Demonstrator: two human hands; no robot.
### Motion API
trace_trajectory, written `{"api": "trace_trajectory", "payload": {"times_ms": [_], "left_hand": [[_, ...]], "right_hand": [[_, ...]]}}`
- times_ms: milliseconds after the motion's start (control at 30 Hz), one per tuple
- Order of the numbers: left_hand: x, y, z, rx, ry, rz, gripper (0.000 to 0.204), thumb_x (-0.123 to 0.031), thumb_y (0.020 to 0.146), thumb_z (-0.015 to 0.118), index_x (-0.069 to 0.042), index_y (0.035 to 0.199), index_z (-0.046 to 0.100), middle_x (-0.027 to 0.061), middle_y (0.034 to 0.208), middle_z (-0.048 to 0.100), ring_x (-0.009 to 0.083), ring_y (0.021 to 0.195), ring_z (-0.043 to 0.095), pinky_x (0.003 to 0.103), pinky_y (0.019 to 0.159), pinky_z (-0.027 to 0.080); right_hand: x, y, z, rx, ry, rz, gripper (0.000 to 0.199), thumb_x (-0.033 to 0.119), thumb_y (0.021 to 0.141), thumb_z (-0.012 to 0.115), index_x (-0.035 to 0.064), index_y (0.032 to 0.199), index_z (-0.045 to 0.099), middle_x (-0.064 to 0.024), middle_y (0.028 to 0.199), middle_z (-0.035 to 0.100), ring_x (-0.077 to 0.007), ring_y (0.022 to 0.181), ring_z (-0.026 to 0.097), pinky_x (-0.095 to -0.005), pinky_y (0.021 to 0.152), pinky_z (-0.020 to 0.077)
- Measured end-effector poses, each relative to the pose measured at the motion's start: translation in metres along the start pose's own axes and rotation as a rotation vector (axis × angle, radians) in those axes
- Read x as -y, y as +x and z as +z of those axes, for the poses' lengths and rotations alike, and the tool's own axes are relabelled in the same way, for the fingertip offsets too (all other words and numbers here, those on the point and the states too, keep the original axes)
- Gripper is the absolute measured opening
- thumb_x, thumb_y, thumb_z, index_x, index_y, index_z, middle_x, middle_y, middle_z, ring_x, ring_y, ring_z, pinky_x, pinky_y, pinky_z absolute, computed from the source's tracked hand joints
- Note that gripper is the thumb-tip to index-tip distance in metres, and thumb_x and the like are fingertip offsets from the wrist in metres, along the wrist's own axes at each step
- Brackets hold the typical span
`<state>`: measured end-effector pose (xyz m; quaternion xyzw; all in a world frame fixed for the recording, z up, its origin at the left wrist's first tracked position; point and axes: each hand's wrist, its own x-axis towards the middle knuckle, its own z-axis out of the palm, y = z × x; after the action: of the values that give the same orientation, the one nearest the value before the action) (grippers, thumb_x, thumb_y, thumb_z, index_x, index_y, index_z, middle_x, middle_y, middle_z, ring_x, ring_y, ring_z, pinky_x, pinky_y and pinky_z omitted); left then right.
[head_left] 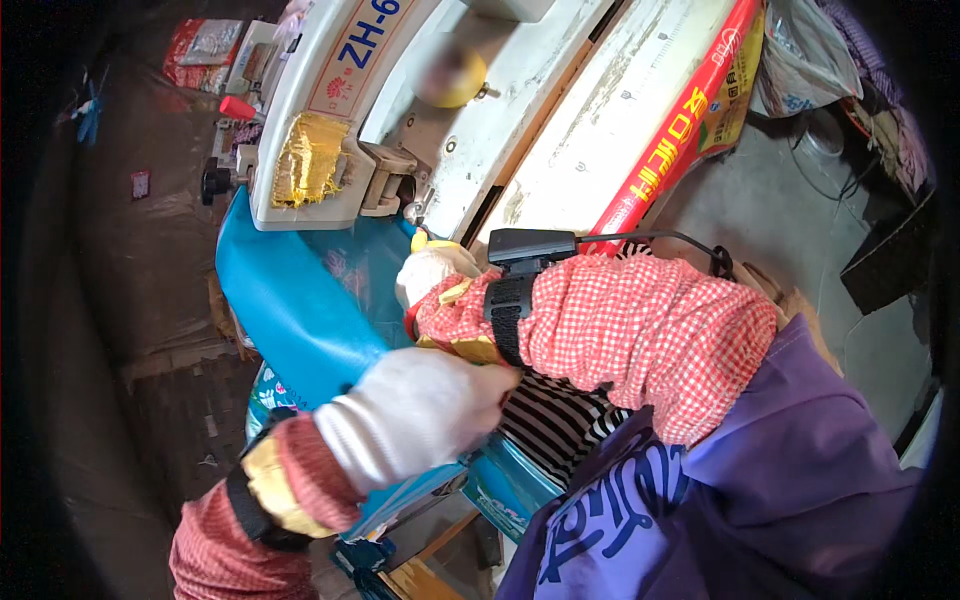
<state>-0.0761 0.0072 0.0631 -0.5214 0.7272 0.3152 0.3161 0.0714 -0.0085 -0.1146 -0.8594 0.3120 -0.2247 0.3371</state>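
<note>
Head view, both gloved hands, left (420, 410) & right (432, 272), clamped on glossy blue sheet (300, 310), under sewing machine (340, 150).

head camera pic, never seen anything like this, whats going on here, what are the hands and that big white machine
This one picture comes from a camera worn on a person's head, looking down; the wide lens bends straight edges. The two arms rising from the lower edge are the person's own, in red checked sleeves and white gloves. The left hand rests on a blue plastic sheet. The right hand presses the same sheet close under the head of a white sewing-type machine. A yellowish rag hangs on the machine's end. A black strapped device sits on the right wrist. A purple garment fills the lower right.
</note>
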Motion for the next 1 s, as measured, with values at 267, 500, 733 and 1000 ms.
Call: {"api": "trace_trajectory", "payload": {"times_ms": [267,500,733,1000], "left_hand": [[0.041,-0.061,-0.017,-0.219,0.222,0.144,0.011,-0.019,0.06,0.067,-0.013,0.062,0.059,0.0055,0.053,0.052,0.0245,0.05,0.052,0.035,0.053,0.043],[0.005,0.0,0.052,-0.283,0.19,0.047,0.008,-0.019,0.069,0.058,-0.011,0.069,0.057,0.0066,0.068,0.057,0.0243,0.065,0.06,0.036,0.054,0.047],[0.108,0.045,0.07,-0.677,0.303,-0.231,0.008,-0.017,0.068,0.056,-0.01,0.067,0.059,0.0128,0.061,0.057,0.0323,0.061,0.059,0.04,0.056,0.047],[0.224,0.009,0.094,-0.725,0.536,-0.454,0.008,-0.015,0.072,0.055,-0.013,0.068,0.062,0.0096,0.063,0.057,0.0282,0.062,0.059,0.038,0.056,0.047]], "right_hand": [[-0.043,-0.065,-0.083,0.181,-0.204,0.121,0.021,0.019,0.077,0.058,0.0079,0.092,0.069,-0.0064,0.079,0.067,-0.0211,0.073,0.064,-0.0337,0.061,0.0511],[-0.045,-0.054,-0.09,0.207,-0.212,-0.004,0.021,0.02,0.078,0.053,0.0067,0.085,0.069,-0.0118,0.076,0.066,-0.0261,0.07,0.064,-0.0384,0.059,0.0499],[-0.099,-0.008,-0.101,0.355,0.149,-0.134,0.029,0.025,0.086,0.047,0.0062,0.104,0.061,-0.0141,0.078,0.066,-0.0256,0.063,0.062,-0.0384,0.061,0.0495],[-0.017,-0.03,-0.113,0.354,-0.014,-0.17,0.065,0.029,0.079,0.058,0.0045,0.134,0.034,-0.0207,0.099,0.061,-0.0358,0.089,0.06,-0.0449,0.075,0.0472]]}}
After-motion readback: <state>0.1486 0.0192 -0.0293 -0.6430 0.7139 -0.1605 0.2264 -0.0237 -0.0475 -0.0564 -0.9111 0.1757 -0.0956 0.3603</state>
